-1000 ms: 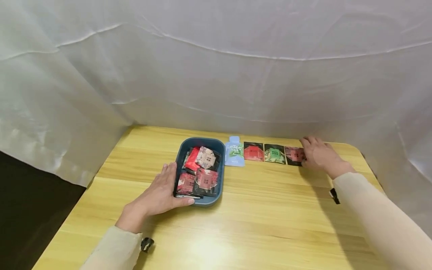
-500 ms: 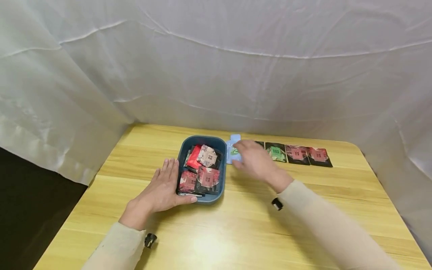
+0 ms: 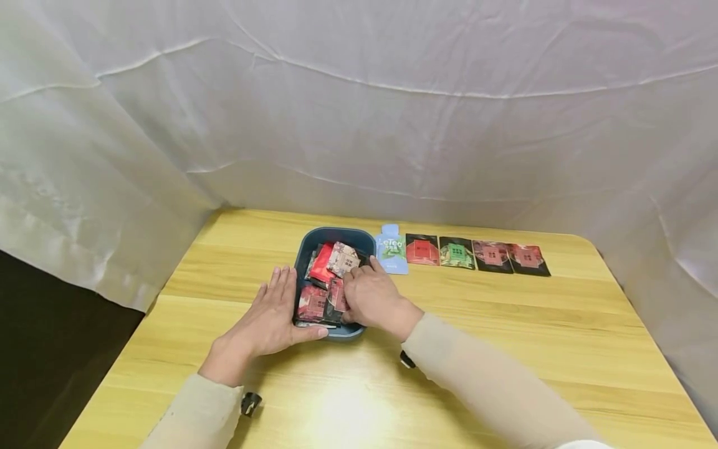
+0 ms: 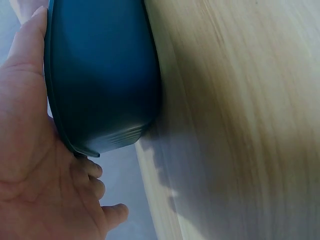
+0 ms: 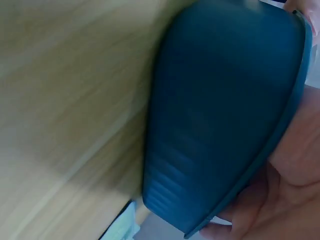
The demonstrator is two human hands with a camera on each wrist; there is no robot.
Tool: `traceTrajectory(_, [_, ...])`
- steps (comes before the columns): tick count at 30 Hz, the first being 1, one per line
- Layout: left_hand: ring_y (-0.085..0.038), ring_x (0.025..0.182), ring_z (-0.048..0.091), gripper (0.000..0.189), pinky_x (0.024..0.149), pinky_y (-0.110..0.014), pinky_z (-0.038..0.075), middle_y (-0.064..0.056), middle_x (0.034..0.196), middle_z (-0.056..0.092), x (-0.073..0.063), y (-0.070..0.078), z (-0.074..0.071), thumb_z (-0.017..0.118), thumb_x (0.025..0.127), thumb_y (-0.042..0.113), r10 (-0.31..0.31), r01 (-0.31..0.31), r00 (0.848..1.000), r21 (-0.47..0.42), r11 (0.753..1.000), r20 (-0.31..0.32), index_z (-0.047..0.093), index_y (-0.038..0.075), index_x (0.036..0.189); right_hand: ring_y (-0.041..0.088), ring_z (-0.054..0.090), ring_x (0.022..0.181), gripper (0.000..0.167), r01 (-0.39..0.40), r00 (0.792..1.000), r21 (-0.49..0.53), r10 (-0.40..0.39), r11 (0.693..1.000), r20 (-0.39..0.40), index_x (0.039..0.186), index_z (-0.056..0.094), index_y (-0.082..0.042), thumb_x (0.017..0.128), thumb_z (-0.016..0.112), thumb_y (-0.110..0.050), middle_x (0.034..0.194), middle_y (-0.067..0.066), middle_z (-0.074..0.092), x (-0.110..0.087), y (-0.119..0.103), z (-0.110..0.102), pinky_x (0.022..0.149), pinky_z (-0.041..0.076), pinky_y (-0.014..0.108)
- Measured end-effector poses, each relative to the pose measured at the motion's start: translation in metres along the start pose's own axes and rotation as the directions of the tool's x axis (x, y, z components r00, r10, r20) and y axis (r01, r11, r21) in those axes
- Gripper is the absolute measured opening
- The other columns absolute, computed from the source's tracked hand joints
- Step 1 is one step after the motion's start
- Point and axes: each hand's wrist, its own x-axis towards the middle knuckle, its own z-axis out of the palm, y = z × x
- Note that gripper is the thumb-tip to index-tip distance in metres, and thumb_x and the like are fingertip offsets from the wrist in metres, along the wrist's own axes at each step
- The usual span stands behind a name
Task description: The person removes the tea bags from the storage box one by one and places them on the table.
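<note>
A dark blue plastic bin (image 3: 344,334) holds a loose pile of tea sachets. My left hand (image 3: 259,327) rests against its left side with fingers straight, the thumb lying along the near rim. In the left wrist view that hand (image 4: 40,170) touches the bin's wall (image 4: 105,75). My right hand (image 3: 374,297) reaches over the right rim into the bin, its fingers bent down onto a black and red sachet (image 3: 336,295) that it partly covers. The bin's wall (image 5: 215,115) hides the right fingertips in the right wrist view, so I cannot see whether they pinch it.
Right of the bin runs a row of flat sachets: a light blue LeTea one (image 3: 392,252), a red and black one (image 3: 422,250), a green and black one (image 3: 457,253) and two dark red ones. Pale cloth (image 3: 359,137) hangs behind the wooden table (image 3: 449,362).
My right hand has left the dark red sachet at the row's right end, swept left past the light blue one, and come down into the bin. My left hand has stayed at the bin.
</note>
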Motion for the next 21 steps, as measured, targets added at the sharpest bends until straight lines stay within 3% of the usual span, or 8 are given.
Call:
traceTrajectory(6, [-0.046, 0.163, 0.002, 0.138, 0.13, -0.065, 0.011, -0.031, 0.173, 0.004, 0.0006, 0.0007, -0.0006, 0.067, 0.083, 0.083, 0.005, -0.005, 1.0, -0.015, 1.0, 0.002, 0.005, -0.009, 0.165, 0.032, 0.051, 0.144, 0.102, -0.09, 0.994, 0.063, 0.086, 0.994, 0.072, 0.153, 0.051, -0.006, 0.078, 0.084, -0.066, 0.154, 0.012, 0.058, 0.0013, -0.0025, 0.0025, 0.128, 0.019, 0.067])
traceTrajectory(21, [-0.048, 0.162, 0.003, 0.14, 0.13, -0.064, 0.013, -0.031, 0.173, 0.006, -0.001, -0.001, -0.0006, 0.063, 0.083, 0.086, 0.01, -0.01, 1.0, -0.038, 0.999, 0.001, 0.005, -0.01, 0.165, 0.033, 0.049, 0.145, 0.105, -0.099, 0.99, 0.082, 0.09, 0.992, 0.105, 0.158, 0.046, -0.006, 0.079, 0.087, -0.062, 0.156, 0.012, 0.056, 0.0054, -0.0066, 0.0043, 0.125, 0.022, 0.072])
